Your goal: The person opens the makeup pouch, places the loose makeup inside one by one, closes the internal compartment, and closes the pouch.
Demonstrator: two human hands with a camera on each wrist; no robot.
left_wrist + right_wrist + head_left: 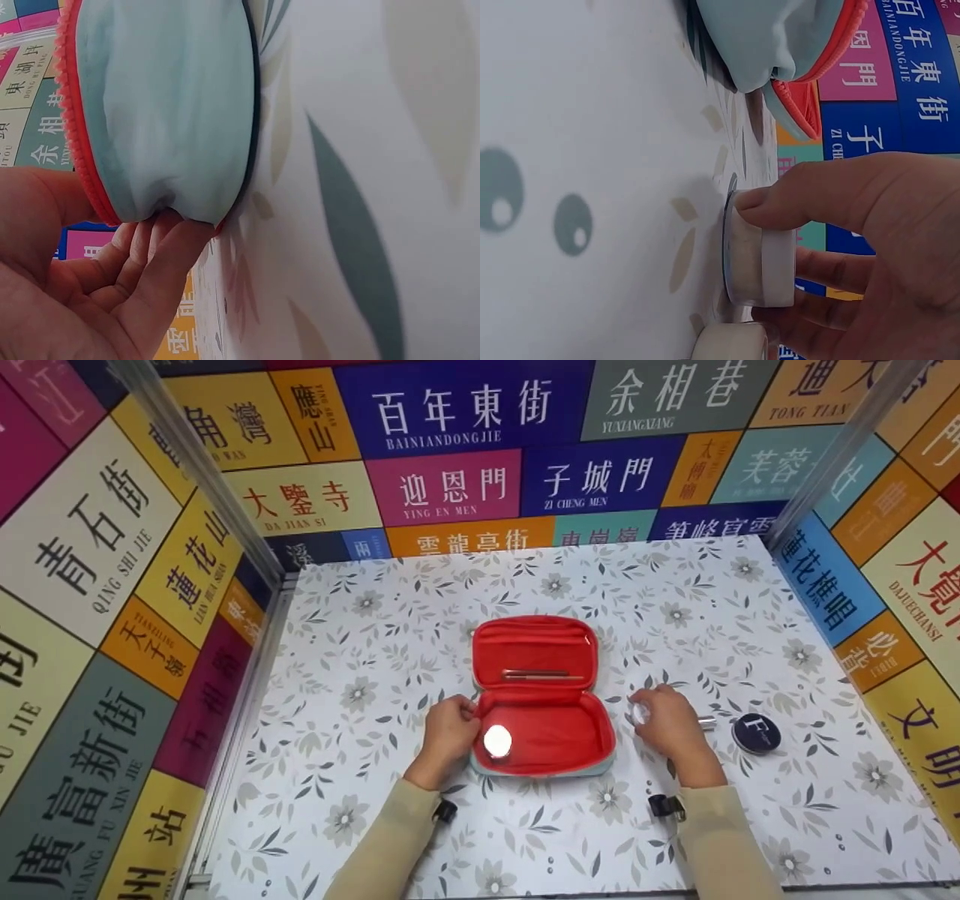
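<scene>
An open cosmetic bag (544,735), pale blue-green outside and red inside, lies on the table. My left hand (451,735) pinches its left side wall; in the left wrist view its fingers (165,277) press into the soft fabric below the red zipper. To the right of the bag, my right hand (669,725) grips a small round jar (761,259), clear with a white part, between thumb and fingers, close to the tabletop. A bright round item (498,741) sits in the bag's lower left. Slim pencil-like sticks (536,675) lie across the red lid.
A silvery tube end (706,723) shows beside the right hand, mostly hidden by it. Farther right is a dark round compact (756,733) marked with an F. The table (360,630) has a leaf-and-flower print, with colourful sign-covered panels (457,487) around it.
</scene>
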